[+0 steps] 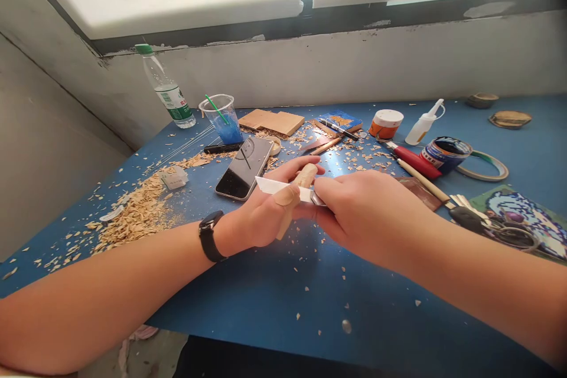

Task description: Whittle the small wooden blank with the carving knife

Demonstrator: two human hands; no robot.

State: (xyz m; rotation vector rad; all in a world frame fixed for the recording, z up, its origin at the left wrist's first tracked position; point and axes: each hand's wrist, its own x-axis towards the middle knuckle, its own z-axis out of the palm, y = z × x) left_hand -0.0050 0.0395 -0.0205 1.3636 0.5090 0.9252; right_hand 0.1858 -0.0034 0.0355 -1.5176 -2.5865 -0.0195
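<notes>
A pale piece of wood (305, 175) is gripped by my left hand (266, 209), which wears a black watch on its wrist. The wood tilts, its rounded end above my fingers and its other end showing below them. My right hand (354, 204) is wrapped round the handle of a knife (319, 198), most of which my fingers hide. The knife's bright blade (271, 185) points left and lies across the wood, beside my left thumb. Both hands are close together above the blue table (266, 301).
Wood shavings (133, 212) are heaped at the left. A phone (243, 168), a cup (224, 121) and a bottle (172, 94) stand or lie beyond my left hand. At the right are a red-handled tool (414, 159), an open jar (445, 153), tape (482, 165) and keys (505, 230).
</notes>
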